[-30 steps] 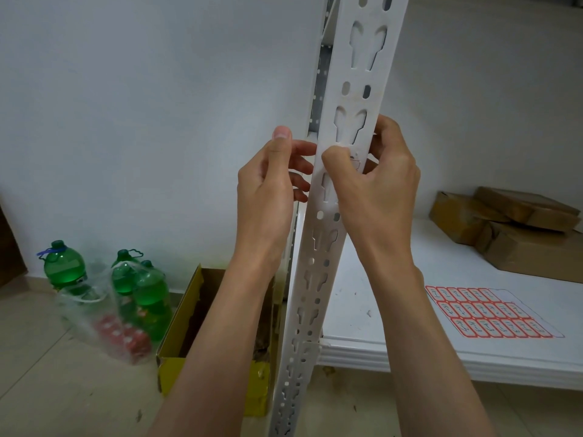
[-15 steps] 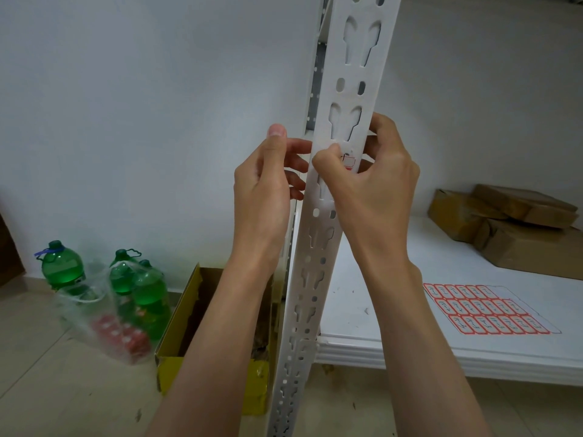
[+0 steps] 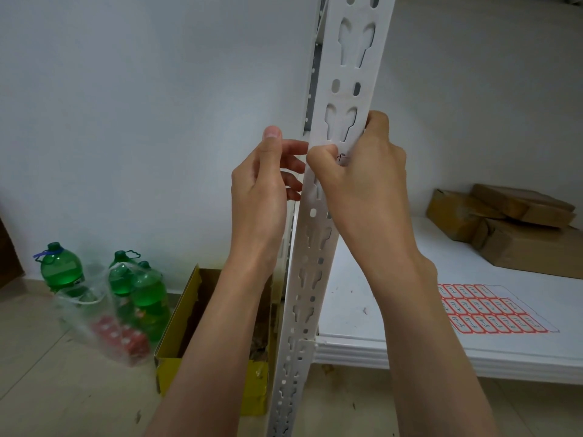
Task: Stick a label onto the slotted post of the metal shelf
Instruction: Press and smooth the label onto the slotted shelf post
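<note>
The white slotted metal post of the shelf rises in the middle, a little tilted, with keyhole slots along its front face. The right hand is curled around the right edge of the post: its thumb presses on the front face and its fingers go behind the edge. Under the thumb a small white label with red border lies on the post, just below one keyhole slot; only a corner of it shows. The left hand is just beside the left edge of the post, fingers relaxed and holding nothing; the fingertips reach to that edge.

On the white shelf board, right of the post, lies a sheet of red-bordered labels near the front edge, and brown cardboard boxes stand further back. On the floor to the left are a yellow cardboard box close to the post and green plastic bottles, well apart from the hands.
</note>
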### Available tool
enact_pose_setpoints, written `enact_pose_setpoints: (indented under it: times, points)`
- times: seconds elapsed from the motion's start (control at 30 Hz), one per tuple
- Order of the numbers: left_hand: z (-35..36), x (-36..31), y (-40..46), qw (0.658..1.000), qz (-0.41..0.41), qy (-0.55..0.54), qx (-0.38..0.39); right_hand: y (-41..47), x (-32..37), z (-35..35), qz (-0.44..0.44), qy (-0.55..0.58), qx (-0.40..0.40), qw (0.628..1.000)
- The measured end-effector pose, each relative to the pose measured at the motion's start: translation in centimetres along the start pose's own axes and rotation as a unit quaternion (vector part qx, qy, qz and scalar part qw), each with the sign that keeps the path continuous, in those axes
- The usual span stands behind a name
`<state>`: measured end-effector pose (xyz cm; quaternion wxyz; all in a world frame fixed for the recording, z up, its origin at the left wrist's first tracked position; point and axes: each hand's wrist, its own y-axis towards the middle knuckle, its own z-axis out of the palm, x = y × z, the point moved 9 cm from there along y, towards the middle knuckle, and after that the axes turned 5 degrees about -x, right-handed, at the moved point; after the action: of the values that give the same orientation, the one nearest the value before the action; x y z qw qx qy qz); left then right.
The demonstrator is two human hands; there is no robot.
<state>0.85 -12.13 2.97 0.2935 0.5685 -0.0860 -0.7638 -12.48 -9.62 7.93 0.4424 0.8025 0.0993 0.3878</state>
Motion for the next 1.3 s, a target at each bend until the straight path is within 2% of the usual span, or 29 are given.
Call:
enact_pose_setpoints:
  times: [0.2,0.53,0.9,1.3]
  points:
    - [0.0,0.1,0.0,1.000,-0.001,0.003,-0.002,0.1,-0.1,0.1,0.016,0.011,0.018,1.000]
    - [0.1,-0.1,-0.1,1.000,0.002,0.016,-0.006,0.4,-1.3,-0.1,0.077,0.144,0.009,0.987]
    - [0.0,-0.2,0.0,1.000,0.003,0.009,-0.002,0.3,-1.1,0.9,0.073,0.139,0.033,0.987]
    - [0.1,0.0,0.0,1.000,0.000,0.006,-0.001,-0.4,0.1,1.7,0.089,0.191,0.096,0.973]
